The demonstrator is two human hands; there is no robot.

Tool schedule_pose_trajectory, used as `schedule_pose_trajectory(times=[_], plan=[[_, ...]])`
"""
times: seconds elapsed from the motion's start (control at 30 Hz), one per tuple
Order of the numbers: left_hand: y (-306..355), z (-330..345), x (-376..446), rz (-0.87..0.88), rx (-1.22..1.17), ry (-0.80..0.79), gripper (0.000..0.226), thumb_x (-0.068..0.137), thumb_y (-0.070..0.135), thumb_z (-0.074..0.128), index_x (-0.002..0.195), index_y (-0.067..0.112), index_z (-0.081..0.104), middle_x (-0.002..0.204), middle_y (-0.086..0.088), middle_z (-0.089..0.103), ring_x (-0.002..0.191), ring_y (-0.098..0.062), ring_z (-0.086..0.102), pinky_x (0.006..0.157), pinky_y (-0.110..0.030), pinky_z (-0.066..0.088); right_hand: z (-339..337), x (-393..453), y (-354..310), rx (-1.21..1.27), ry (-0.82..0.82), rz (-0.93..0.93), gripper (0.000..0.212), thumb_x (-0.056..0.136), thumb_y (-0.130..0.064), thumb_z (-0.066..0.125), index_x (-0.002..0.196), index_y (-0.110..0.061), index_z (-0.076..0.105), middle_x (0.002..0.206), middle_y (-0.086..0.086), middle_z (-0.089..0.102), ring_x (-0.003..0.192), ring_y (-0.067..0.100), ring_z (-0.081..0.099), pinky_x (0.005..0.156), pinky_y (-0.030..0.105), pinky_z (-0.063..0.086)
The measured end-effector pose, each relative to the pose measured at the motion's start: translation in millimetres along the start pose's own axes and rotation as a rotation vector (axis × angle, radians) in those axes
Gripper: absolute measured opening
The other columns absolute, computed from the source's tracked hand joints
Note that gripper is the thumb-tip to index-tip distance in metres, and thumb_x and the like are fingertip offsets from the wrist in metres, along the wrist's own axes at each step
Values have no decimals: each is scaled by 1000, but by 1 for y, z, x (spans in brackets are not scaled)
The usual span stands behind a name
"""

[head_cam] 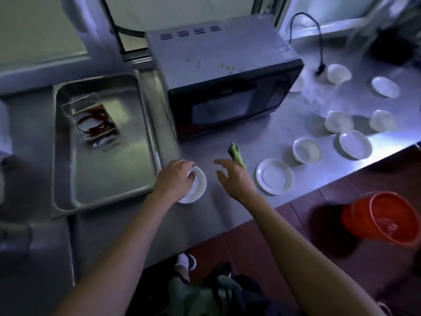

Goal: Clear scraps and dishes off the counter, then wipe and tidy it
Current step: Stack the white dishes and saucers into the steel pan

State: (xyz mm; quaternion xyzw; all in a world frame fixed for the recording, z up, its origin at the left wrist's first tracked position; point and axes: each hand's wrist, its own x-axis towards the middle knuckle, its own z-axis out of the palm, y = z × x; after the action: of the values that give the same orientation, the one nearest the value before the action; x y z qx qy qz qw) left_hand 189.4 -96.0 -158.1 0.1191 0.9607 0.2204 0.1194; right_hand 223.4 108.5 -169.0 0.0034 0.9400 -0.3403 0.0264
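My left hand (175, 179) grips the rim of a small white bowl (198, 188) near the front edge of the steel counter (227, 213). My right hand (232, 176) hovers just right of it, fingers spread and holding nothing. A green vegetable scrap (235, 152) lies on the counter right behind my right hand. A white saucer (274, 176) sits to the right of that hand. Several more white bowls and plates, such as a bowl (307, 149) and a plate (355, 144), are scattered further right. Small green bits (227, 66) lie on top of the microwave.
A dark microwave (223, 71) stands at the back centre. A steel tray (100, 144) at the left holds a clear box with red chillies (95, 119). An orange bucket (385, 217) stands on the floor at the right. A black cable (319, 42) hangs near the far bowls.
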Motion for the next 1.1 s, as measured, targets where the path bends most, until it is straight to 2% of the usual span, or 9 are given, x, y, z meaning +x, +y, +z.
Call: schedule_pose_trajectory(times=[0.13,0.23,0.3,0.4,0.5,0.63,0.87,1.0,1.1], plan=[[63,30,-7,91,26,-91,40,95,29,53,134,23,58,139,2,56,124,-22,52,100,-36,44,-42,-47,51,29,81,126,47,92,-16,60,138,-24,54,129,10,64,114,32,60,91,42,50],[110,49,-11,173,72,-150,42,96,32,53,138,23,54,141,-1,53,126,-26,51,101,-40,45,-68,-77,85,42,84,230,53,93,-16,57,145,-21,48,145,8,53,132,30,49,104,43,43],[138,59,-10,220,118,-177,43,97,36,53,138,25,52,142,1,52,126,-27,51,100,-41,46,-84,-95,105,5,89,258,53,95,-18,57,146,-19,46,149,6,49,135,29,46,106,42,42],[175,71,-2,264,150,-196,43,97,37,53,139,25,51,143,1,50,128,-25,49,99,-42,46,-107,-118,130,-34,97,314,52,95,-21,59,145,-19,47,146,5,53,128,31,50,103,42,42],[203,82,5,333,193,-213,48,96,40,54,142,27,49,145,4,49,130,-21,47,102,-38,44,-125,-135,151,-36,87,375,50,93,-24,59,142,-21,51,132,7,62,119,30,57,100,43,46],[226,96,12,389,254,-259,57,91,51,55,145,32,44,150,5,44,136,-20,42,108,-38,38,-139,-146,173,-27,126,417,46,92,-24,59,137,-18,55,122,5,66,115,26,58,95,41,49],[236,129,43,424,292,-380,66,92,54,48,150,29,32,158,6,33,144,-22,28,113,-47,34,-145,-133,204,-63,101,465,49,91,-24,58,140,-20,52,135,4,60,125,29,52,99,45,46],[251,152,80,406,325,-406,73,94,55,46,156,32,15,165,-1,13,150,-24,10,114,-53,28,-150,-114,223,-81,51,505,53,93,-24,57,145,-22,46,142,5,55,130,29,47,103,46,43],[271,166,113,429,302,-392,77,94,55,47,156,31,10,166,-2,3,151,-28,-1,114,-55,24,-161,-98,240,-127,20,511,53,94,-24,58,145,-22,46,145,4,52,132,29,47,104,47,42]])
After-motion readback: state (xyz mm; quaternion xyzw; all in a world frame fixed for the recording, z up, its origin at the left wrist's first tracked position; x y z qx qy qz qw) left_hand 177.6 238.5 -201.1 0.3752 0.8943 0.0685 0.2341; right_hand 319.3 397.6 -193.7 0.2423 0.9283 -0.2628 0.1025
